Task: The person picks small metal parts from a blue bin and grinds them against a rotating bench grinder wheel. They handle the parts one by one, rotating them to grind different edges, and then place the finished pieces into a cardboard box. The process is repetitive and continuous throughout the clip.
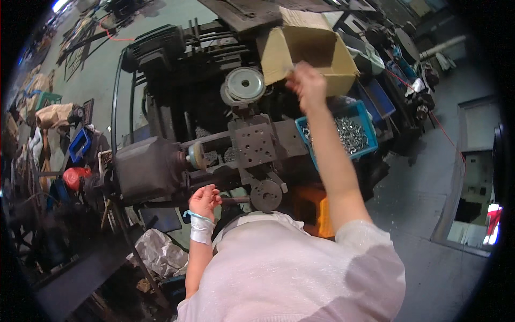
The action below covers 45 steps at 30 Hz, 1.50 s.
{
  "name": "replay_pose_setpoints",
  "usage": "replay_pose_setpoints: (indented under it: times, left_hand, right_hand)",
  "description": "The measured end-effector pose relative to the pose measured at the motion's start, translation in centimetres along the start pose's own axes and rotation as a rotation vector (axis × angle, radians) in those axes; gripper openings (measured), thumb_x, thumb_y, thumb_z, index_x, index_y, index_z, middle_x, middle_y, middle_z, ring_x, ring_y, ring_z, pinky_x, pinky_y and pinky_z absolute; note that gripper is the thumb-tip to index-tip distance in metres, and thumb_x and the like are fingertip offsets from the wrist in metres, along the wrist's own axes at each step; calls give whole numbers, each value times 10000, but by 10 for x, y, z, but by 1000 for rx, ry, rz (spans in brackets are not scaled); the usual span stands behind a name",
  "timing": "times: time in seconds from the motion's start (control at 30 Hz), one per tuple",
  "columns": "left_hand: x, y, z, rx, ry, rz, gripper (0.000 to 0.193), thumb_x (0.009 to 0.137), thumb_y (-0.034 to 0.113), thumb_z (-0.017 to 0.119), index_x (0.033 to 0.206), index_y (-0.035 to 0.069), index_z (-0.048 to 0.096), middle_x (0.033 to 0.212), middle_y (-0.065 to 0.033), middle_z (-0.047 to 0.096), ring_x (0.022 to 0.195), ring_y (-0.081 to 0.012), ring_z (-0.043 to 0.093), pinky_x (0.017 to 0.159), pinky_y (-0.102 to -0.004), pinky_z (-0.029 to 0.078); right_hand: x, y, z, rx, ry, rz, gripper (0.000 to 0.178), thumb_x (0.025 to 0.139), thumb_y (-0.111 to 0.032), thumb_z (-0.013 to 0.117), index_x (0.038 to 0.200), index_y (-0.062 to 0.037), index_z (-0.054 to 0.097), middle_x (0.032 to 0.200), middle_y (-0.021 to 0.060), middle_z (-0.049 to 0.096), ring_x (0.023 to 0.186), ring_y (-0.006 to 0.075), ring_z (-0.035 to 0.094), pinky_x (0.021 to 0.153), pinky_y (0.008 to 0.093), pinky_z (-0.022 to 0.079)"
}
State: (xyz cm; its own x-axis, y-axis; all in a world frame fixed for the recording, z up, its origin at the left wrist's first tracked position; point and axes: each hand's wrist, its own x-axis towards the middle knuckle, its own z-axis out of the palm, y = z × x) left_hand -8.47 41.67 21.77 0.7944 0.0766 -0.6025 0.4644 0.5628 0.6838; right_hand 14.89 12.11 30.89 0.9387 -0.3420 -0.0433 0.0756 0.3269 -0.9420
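Seemingly mid-transfer, the right hand (308, 87) is hovering by the carton (340, 81), needing flap (276, 58) clearance, its grip unclear, left hand (204, 202) fingers slackly parted.

The right hand (307, 86) is slightly blurred; the cardboard box (276, 58) beyond it catches more light. To its left, the machine (145, 166) lies dim, its metal disc (252, 91) faintly shiny. Nearer than both hands, shadow crosses the bright shirt (279, 263). Far right of them, glare burns out; the outer edges bend into black.
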Motion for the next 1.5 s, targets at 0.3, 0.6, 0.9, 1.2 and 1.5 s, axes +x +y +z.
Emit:
replay_pose_setpoints:
  times: [0.3, 0.6, 0.9, 1.2, 1.5]
  left_hand:
    - [-3, -5, -6, 15, 207, 61, 189, 817, 180, 568, 903, 12, 564, 706, -65, 577, 541, -121, 532, 461, -234, 464]
    - [-11, -18, 7, 132, 305, 27, 190, 838, 206, 537, 895, 25, 544, 684, -43, 551, 529, -120, 503, 452, -247, 429]
    - [-14, -24, 25, 142, 359, 11, 186, 858, 222, 504, 893, 42, 534, 695, -31, 544, 541, -114, 500, 457, -234, 413]
    - [-15, -25, 30, 89, 404, 61, 168, 843, 188, 526, 898, 30, 547, 691, -47, 559, 534, -122, 519, 462, -248, 440]
    - [-20, -28, 27, 91, 459, 52, 214, 839, 195, 529, 945, 10, 535, 706, -66, 564, 540, -134, 519, 474, -271, 453]
  right_hand:
    - [49, 48, -293, -1466, 348, -111, 414, 655, -290, 603, 976, -29, 598, 898, 178, 608, 851, 310, 579, 775, 353, 439]
    - [4, 100, -264, -1876, -122, 338, 758, 630, -523, 631, 1283, -305, 313, 1389, 121, 137, 1272, 365, 91, 930, 619, 183]
    - [5, 123, -273, -1947, -163, 111, 630, 650, -488, 622, 1201, -254, 428, 1299, 92, 305, 1180, 349, 252, 917, 548, 204]
    - [8, 136, -289, -1898, -214, -142, 519, 616, -415, 633, 1046, -158, 500, 996, 105, 443, 956, 282, 416, 734, 411, 400]
    - [7, 133, -280, -2023, -282, -122, 520, 690, -404, 558, 1127, -144, 450, 1101, 110, 428, 977, 290, 446, 663, 392, 467]
